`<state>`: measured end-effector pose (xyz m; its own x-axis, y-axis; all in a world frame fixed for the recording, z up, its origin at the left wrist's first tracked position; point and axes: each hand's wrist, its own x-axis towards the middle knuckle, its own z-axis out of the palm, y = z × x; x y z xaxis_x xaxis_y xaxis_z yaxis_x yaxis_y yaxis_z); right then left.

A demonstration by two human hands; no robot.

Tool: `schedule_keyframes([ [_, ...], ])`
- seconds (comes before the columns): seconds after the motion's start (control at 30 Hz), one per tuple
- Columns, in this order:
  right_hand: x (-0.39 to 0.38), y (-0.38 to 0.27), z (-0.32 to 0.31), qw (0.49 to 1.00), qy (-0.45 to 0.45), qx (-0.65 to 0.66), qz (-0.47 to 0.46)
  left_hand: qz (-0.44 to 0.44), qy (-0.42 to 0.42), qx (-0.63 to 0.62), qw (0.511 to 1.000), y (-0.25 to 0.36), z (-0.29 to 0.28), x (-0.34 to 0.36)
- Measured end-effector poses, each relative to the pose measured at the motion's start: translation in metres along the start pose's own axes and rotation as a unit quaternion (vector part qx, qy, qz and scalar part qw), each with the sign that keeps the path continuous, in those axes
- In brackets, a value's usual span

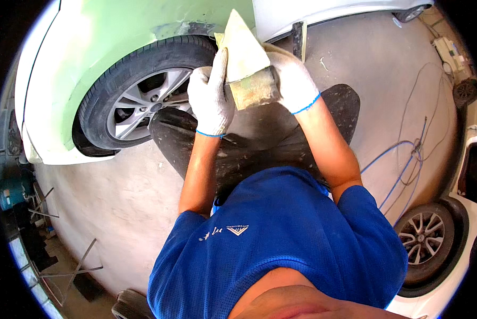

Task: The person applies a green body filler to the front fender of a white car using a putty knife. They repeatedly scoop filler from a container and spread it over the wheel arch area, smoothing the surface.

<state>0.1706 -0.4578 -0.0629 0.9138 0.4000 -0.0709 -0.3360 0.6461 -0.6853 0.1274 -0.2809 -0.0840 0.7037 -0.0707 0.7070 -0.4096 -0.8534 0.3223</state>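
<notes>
Both my hands wear white knit gloves with blue cuffs and are raised in front of my knees. My left hand pinches the left side of a pale yellow sheet of sandpaper, its thumb pointing up along the edge. The sheet is creased, with a pointed corner standing up. Just below it, touching it, is a worn, stained sanding block. My right hand is closed at the right side of the block and sheet; its fingertips are hidden behind them.
A car fender in pale green stands at the left, with a scuffed patch above the wheel. A dark upright strip stands beyond my right hand. Blue hose and thin cables lie on the right floor, near another car's wheel.
</notes>
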Motion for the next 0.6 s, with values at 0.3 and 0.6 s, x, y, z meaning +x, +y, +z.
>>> schedule_keyframes([
  [0.3, 0.001, -0.032, 0.0, 0.985, 0.04, -0.082, -0.144, -0.151, -0.114, -0.092, 0.978, 0.008, 0.033, -0.039],
  [0.6, 0.006, -0.051, -0.001, 0.852, 0.105, -0.391, -0.332, -0.431, -0.168, -0.492, 0.737, 0.02, -0.005, -0.032],
])
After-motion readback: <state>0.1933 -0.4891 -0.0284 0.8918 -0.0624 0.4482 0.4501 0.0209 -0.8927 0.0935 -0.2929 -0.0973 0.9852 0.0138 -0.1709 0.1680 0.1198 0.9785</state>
